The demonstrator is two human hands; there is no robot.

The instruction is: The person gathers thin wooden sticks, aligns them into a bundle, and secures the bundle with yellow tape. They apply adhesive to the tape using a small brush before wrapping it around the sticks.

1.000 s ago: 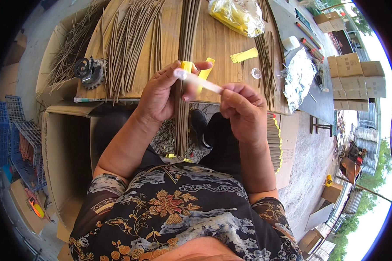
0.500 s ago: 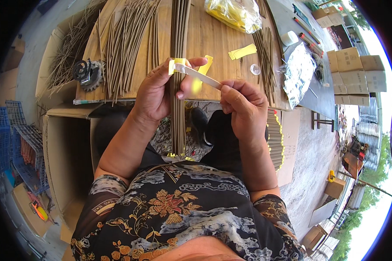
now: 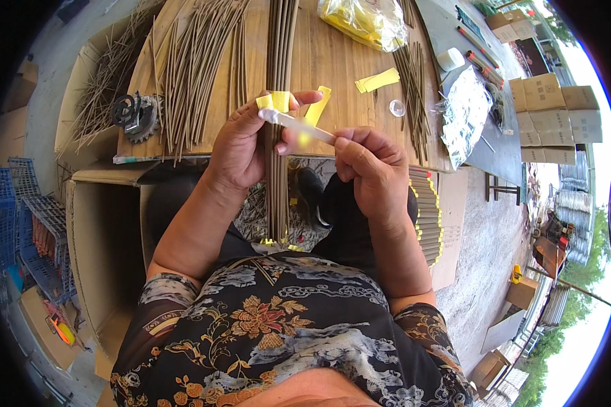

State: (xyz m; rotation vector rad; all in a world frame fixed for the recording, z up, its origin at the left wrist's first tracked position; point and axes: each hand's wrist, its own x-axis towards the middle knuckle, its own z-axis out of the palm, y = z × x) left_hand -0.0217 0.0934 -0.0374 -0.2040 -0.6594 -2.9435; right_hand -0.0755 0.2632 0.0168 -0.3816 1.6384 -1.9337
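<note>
A bundle of thin brown sticks, like incense sticks (image 3: 282, 51), runs from the tabletop down past its front edge between my knees. My left hand (image 3: 239, 150) is closed around it from the left, some fingers showing on the far side. Across the bundle lies a yellow paper strip (image 3: 280, 101), its left end sticking out by my left thumb. In a pinch, my right hand (image 3: 375, 166) holds a flat pale spatula (image 3: 313, 131). White paste on its tip reaches the strip's left end. Another yellow strip (image 3: 319, 105) lies just beyond my left fingers.
Loose sticks (image 3: 200, 74) spread over the wooden table (image 3: 343, 74). Yellow strips (image 3: 378, 81), a plastic bag (image 3: 364, 24) and a small clear round piece (image 3: 397, 108) lie to the right. A toothed metal wheel (image 3: 141, 117) sits at the left edge, above an open carton (image 3: 105, 237).
My right hand has shifted slightly left and toward me, bringing the spatula tip down to the strip's end. More of the strip over the sticks shows now. My left hand keeps its hold.
</note>
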